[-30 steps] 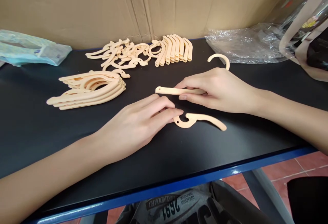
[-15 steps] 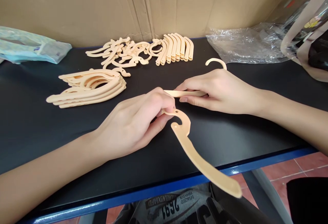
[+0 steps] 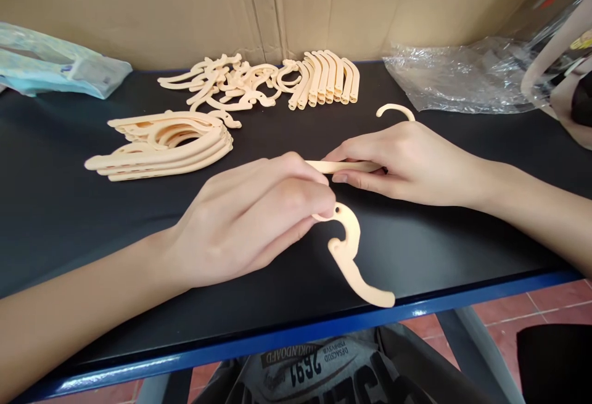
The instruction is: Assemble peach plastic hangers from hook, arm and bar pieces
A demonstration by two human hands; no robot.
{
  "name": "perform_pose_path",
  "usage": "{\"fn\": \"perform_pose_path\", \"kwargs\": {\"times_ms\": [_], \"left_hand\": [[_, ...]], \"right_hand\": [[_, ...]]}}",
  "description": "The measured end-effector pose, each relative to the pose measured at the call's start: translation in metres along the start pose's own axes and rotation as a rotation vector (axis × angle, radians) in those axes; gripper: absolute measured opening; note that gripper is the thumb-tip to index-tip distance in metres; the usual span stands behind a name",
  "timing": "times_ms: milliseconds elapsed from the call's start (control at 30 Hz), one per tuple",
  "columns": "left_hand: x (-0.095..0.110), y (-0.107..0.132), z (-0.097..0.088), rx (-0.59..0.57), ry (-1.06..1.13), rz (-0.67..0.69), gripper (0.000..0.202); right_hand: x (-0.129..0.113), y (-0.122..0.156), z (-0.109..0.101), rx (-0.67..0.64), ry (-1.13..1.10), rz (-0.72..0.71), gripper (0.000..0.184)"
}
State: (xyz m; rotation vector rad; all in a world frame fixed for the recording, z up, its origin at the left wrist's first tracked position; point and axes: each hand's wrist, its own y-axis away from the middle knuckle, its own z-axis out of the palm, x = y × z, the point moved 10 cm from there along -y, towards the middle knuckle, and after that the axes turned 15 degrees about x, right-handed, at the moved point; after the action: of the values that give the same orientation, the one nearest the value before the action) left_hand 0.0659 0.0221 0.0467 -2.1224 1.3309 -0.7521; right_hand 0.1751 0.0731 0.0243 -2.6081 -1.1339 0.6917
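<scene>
The curved hanger piece (image 3: 348, 250) is held by its holed end. Its long axis runs down toward the near edge of the table (image 3: 462, 250), and the tapered tail points near-right, seemingly just clear of the surface. The left hand (image 3: 245, 219) pinches the holed end between thumb and fingers. Just beyond, the right hand (image 3: 407, 160) has its fingers closed around a straight bar (image 3: 351, 166) lying left to right, its left end hidden behind the left hand. A stack of hangers (image 3: 161, 148) lies farther left.

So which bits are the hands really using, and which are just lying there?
In use:
curved piece, pinched by the left hand
straight strip, held by the right hand

Lying about:
stacked pieces
loose pile
upright row
small hook behind the right hand
blue packet
clear plastic bag
</scene>
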Motion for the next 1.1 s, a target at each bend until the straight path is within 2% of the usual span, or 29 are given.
{"fn": "perform_pose_path", "kwargs": {"times_ms": [200, 300, 600, 800, 967, 1100], "left_hand": [[0.017, -0.005, -0.013, 0.099, -0.039, 0.1, 0.01], [0.017, -0.004, -0.013, 0.078, -0.046, 0.071, 0.012], [0.023, 0.0, -0.022, 0.195, -0.069, 0.146, 0.014], [0.024, -0.004, -0.021, 0.205, -0.077, 0.142, 0.012], [0.031, -0.008, -0.018, 0.194, -0.01, 0.198, 0.022], [0.032, -0.01, -0.011, 0.136, -0.036, 0.212, 0.03]], "right_hand": [[-0.001, -0.001, 0.0, 0.012, 0.006, -0.018, 0.031], [-0.003, -0.001, 0.0, 0.008, 0.006, -0.031, 0.032], [-0.002, 0.0, 0.002, -0.02, 0.001, -0.005, 0.031], [-0.003, -0.001, 0.002, -0.024, 0.015, -0.018, 0.03], [-0.005, 0.001, 0.003, -0.04, 0.01, -0.041, 0.029], [-0.006, 0.001, 0.003, -0.033, 0.018, -0.056, 0.03]]}}
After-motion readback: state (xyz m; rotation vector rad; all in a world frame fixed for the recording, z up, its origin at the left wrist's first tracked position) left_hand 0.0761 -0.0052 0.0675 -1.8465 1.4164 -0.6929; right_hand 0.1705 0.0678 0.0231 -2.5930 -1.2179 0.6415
